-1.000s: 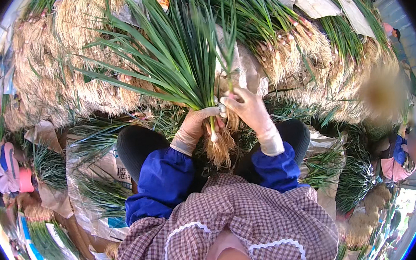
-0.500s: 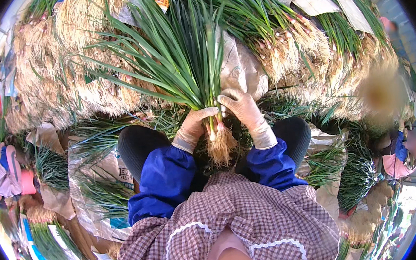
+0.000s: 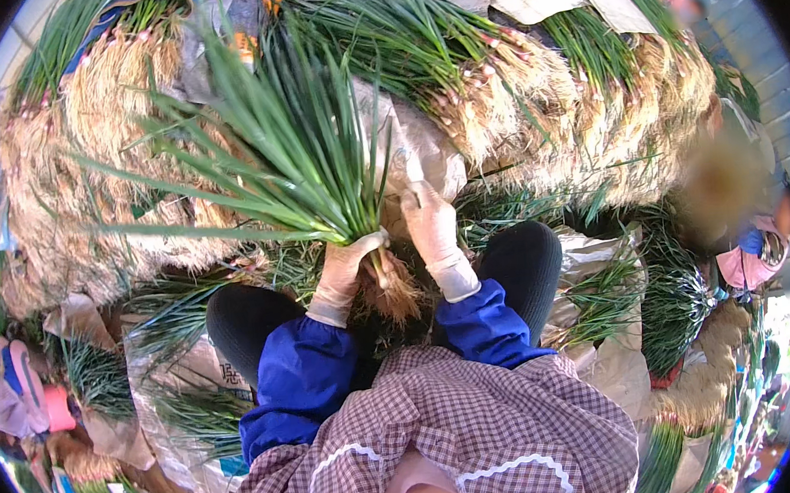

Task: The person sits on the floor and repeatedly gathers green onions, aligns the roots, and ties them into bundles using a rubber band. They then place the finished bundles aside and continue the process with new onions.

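Note:
A fanned bunch of scallions [image 3: 313,169], with long green leaves and pale roots hanging down, stands out in front of me. My left hand [image 3: 344,268], in a pale glove, is closed round its lower stems just above the roots. My right hand [image 3: 430,223], gloved too, is apart from the bunch on its right side. Its fingers are drawn together near a small bright white piece [image 3: 413,167]; whether that is a fingertip or something pinched I cannot make out.
Piled scallions with thick straw-coloured roots [image 3: 116,168] rise across the far side, with more bunches [image 3: 512,86] at right. Loose scallions lie on plastic sacking [image 3: 167,384] at left and on a sheet [image 3: 606,298] at right. Other people [image 3: 756,243] sit at both sides.
My right hand has come off the stems and moved clear to the right. The bunch, held by my left hand alone, has tilted with its leaves swinging left. The whole view has shifted a little.

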`<state>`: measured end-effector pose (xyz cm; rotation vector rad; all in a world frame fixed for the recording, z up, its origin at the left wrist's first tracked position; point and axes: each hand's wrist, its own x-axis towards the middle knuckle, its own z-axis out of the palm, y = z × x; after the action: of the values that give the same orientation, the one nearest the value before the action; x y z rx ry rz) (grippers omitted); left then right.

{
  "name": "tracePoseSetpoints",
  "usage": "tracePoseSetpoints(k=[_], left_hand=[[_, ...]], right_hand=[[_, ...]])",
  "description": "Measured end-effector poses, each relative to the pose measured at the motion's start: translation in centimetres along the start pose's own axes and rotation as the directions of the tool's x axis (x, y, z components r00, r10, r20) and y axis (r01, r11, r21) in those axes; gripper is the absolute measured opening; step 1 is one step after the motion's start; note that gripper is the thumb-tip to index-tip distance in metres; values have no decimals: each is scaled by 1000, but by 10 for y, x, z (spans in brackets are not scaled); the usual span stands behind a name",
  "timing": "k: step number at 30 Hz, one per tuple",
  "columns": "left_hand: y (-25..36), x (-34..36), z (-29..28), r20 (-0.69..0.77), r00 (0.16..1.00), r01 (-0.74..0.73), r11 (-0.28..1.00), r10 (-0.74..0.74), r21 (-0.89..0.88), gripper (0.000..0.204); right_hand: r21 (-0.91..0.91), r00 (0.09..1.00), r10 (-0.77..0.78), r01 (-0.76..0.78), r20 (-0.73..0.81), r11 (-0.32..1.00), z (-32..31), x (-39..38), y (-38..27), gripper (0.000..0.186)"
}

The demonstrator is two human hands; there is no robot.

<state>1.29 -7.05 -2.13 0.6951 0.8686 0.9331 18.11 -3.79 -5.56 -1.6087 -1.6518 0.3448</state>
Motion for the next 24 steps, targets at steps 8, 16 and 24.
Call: tracePoseSetpoints(k=[8, 16, 24], left_hand=[[-3, 7, 5, 14, 1000, 25, 999, -26, 44, 11], [-27, 17, -11, -218, 976, -35, 999, 30, -20, 9], [20, -5, -14, -20, 996, 85, 982, -89, -169, 28]], right_hand=[[215, 862, 78, -212, 502, 954, -8, 12, 10, 31], [-441, 949, -81, 215, 304, 872, 3, 0, -2, 14], [-697, 993, -56, -34, -106, 716, -104, 115, -17, 55]])
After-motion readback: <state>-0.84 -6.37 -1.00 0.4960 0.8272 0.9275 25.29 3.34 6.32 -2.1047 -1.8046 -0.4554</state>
